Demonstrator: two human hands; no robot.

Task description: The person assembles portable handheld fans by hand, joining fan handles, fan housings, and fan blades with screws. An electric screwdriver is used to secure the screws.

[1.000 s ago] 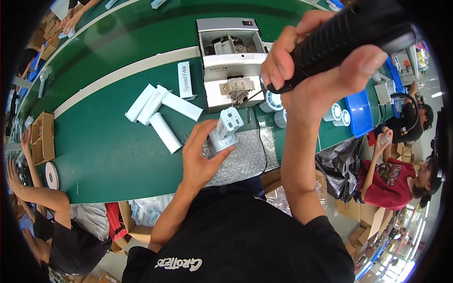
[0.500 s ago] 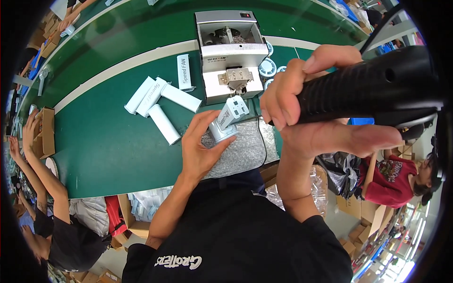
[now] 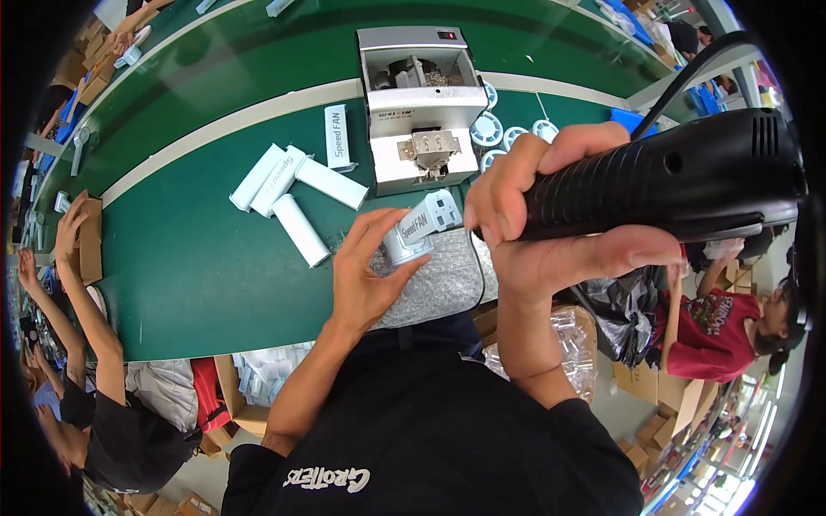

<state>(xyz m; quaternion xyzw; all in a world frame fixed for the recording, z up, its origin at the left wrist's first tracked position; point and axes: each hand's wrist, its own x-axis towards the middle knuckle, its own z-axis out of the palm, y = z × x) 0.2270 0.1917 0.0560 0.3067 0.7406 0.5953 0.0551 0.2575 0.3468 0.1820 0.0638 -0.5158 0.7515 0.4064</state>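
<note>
My left hand (image 3: 366, 271) is closed around a pale blue plastic fan handle (image 3: 408, 244), thumb on the near side and fingers on the far side. The handle leans to the right, its flat end with small square openings pointing toward my other hand. In my right hand (image 3: 551, 268) is a black corded electric screwdriver (image 3: 654, 185), gripped along its ribbed body. Its tip is hidden behind my fingers. The screwdriver is raised close to the camera, to the right of the handle. A grey felt mat (image 3: 439, 288) lies beneath my left hand's work.
A silver screw feeder (image 3: 426, 107) stands on the green bench (image 3: 198, 284) ahead. Several pale blue handle shells (image 3: 301, 230) lie to its left, and round fan parts (image 3: 487, 129) to its right. Boxes of parts (image 3: 251, 419) sit below the edge. Other people work on both sides.
The screwdriver in my right hand has shifted slightly left. The flat end of the fan handle has tipped further right and lower. My left hand keeps its hold.
</note>
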